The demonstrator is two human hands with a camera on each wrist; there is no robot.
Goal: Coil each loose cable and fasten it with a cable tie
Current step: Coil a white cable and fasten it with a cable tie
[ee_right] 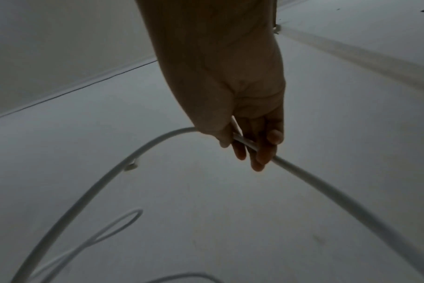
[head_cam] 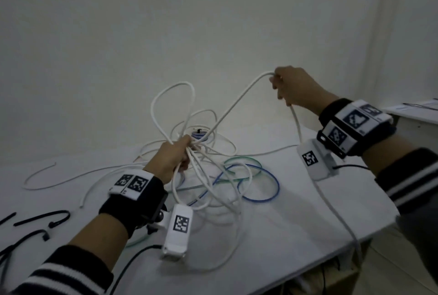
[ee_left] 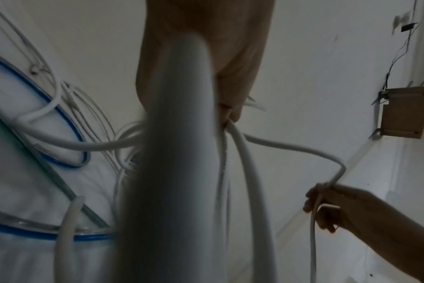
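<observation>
My left hand is lifted above the white table and grips several loops of a white cable, which stick up and hang down from the fist. From there the white cable runs up to my right hand, raised to the right, which holds the strand between thumb and curled fingers. The strand then drops past the right wrist and off the table's edge. In the left wrist view the cable loops fill the middle and my right hand grips the strand at lower right.
A blue cable and a green cable lie coiled loosely on the table under the white tangle. Another thin white cable trails to the left. Several black cable ties lie at the near left. A second white table stands at far right.
</observation>
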